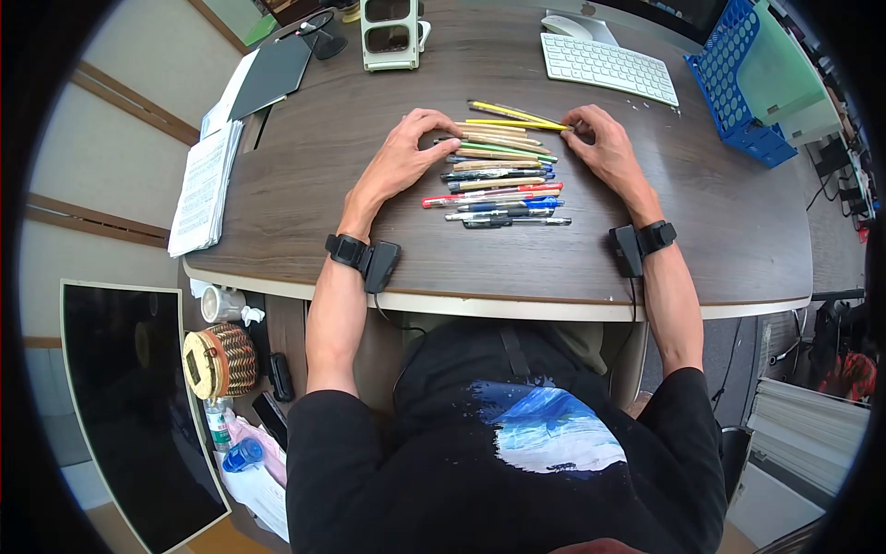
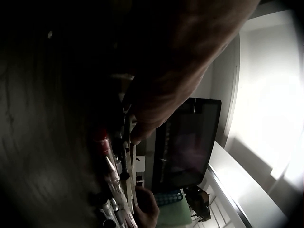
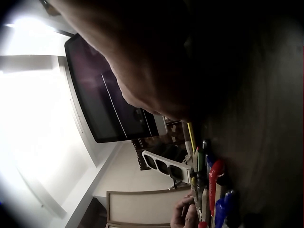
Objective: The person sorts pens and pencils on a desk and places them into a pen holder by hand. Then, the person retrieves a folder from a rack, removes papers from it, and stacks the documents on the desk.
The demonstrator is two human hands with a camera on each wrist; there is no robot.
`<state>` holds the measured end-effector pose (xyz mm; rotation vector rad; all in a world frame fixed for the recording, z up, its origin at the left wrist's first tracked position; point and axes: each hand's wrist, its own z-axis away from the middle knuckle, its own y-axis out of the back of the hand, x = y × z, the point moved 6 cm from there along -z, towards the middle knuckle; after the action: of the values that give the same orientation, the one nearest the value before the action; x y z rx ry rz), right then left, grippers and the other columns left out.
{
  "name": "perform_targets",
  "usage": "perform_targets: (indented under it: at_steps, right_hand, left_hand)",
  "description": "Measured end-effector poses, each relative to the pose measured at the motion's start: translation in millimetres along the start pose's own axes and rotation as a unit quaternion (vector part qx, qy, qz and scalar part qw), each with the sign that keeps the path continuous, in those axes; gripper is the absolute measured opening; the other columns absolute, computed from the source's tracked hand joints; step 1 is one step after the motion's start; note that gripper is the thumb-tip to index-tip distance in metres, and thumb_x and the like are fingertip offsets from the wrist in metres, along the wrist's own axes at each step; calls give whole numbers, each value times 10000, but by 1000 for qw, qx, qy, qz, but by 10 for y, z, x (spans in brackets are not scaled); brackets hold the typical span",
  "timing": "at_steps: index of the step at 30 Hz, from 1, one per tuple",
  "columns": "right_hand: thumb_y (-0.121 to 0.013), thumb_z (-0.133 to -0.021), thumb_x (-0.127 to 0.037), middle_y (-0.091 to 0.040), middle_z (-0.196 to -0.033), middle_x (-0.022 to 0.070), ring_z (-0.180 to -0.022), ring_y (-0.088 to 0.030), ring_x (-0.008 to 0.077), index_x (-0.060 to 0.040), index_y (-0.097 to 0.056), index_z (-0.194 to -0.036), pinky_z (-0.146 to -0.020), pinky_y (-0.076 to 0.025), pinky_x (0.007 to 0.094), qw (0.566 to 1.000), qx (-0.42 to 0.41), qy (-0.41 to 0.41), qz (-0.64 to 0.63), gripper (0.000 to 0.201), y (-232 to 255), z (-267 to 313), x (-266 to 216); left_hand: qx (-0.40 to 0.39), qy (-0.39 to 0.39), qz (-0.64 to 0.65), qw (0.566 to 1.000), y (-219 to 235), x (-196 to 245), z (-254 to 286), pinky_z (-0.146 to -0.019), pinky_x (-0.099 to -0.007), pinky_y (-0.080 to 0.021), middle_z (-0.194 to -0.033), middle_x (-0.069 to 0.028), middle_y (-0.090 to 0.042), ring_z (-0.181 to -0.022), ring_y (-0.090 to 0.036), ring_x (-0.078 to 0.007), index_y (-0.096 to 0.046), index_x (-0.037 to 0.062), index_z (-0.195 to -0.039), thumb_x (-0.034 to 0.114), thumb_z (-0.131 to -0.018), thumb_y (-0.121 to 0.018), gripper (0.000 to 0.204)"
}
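Observation:
Pens and pencils lie in a row of roughly parallel sticks on the desk. At the far end of the row, my right hand [image 1: 604,148] pinches the right end of a yellow pencil [image 1: 517,123] between thumb and fingers. Another yellow-and-dark pencil [image 1: 512,112] slants just beyond it. My left hand [image 1: 411,148] is at the left ends of the wooden pencils [image 1: 498,134], thumb and fingertips spread apart beside them. Nearer me lie a green pencil [image 1: 517,151], a red pen [image 1: 489,197] and a black pen [image 1: 517,222]. Both wrist views are dark.
Behind the row are a white keyboard [image 1: 609,67] and mouse [image 1: 566,27]. A blue basket [image 1: 738,92] stands at the right and stacked papers [image 1: 205,185] lie at the left. A white holder [image 1: 389,37] with dark openings stands at the back.

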<state>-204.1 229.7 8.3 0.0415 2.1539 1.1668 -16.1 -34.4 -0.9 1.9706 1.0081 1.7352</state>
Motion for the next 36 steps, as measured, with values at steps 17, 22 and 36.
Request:
perform_targets:
  at_steps: [17, 22, 36]
  right_hand:
    - [-831, -940, -246, -663, -933, 94, -874, -645, 268, -27, -681, -980, -795, -542, 434, 996, 60, -53, 50, 268, 56, 4, 239]
    - [-824, -945, -227, -650, -953, 89, -924, -643, 257, -27, -688, -988, -812, -542, 426, 995, 97, -19, 21, 245, 130, 5, 47]
    - [-811, -911, -284, -642, -1093, 239, -1070, -631, 423, -83, -748, -1198, -963, -538, 484, 966, 118, -116, 200, 356, 359, 124, 539]
  left_hand:
    - [-22, 57, -1, 998, 85, 6, 52, -1190, -467, -463, -1300, -68, -778, -1289, -671, -270, -790, 129, -1230, 323, -1032, -758, 278]
    - [-3, 64, -15, 998, 86, -50, 31, -1112, -440, -497, -1280, -79, -783, -1221, -686, -259, -781, 119, -1245, 339, -1074, -712, 287]
    - [-8, 23, -10, 1000, 91, 24, 22, -1077, -405, -512, -1262, -89, -780, -1219, -699, -260, -768, 91, -1275, 302, -1075, -720, 295]
